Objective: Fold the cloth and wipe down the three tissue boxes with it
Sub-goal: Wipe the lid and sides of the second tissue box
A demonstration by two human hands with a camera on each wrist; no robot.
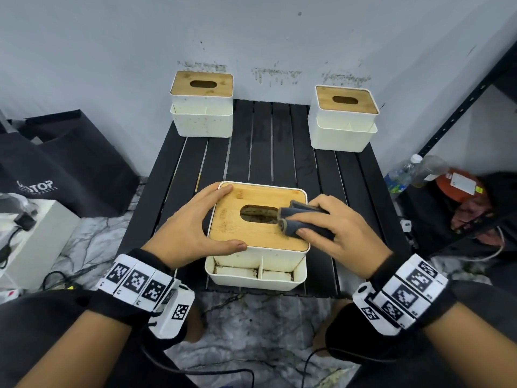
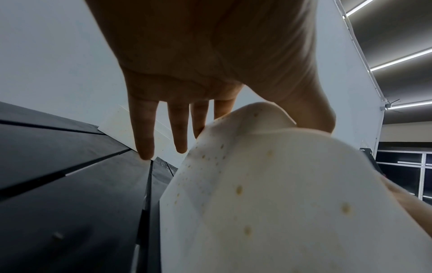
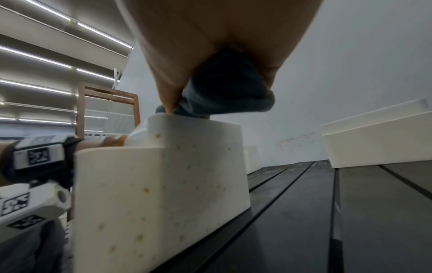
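Note:
Three white tissue boxes with wooden slotted lids stand on the black slatted table (image 1: 279,152). The near box (image 1: 257,239) is in front of me; the others are at the far left (image 1: 202,105) and far right (image 1: 344,119). My left hand (image 1: 208,219) braces the near box's left side, with the index finger on the far corner and the thumb on the near edge, fingers straight (image 2: 145,133). My right hand (image 1: 307,228) grips the folded dark grey cloth (image 1: 293,212) and presses it on the lid just right of the slot. The near box's white side (image 3: 163,184) is speckled with brown spots.
A black bag (image 1: 56,163) and a white block (image 1: 33,242) lie left of the table. Bottles (image 1: 405,172) and a red item sit at the right under a black shelf frame (image 1: 461,102). The wall rises right behind the far boxes. Cables lie on the marble floor.

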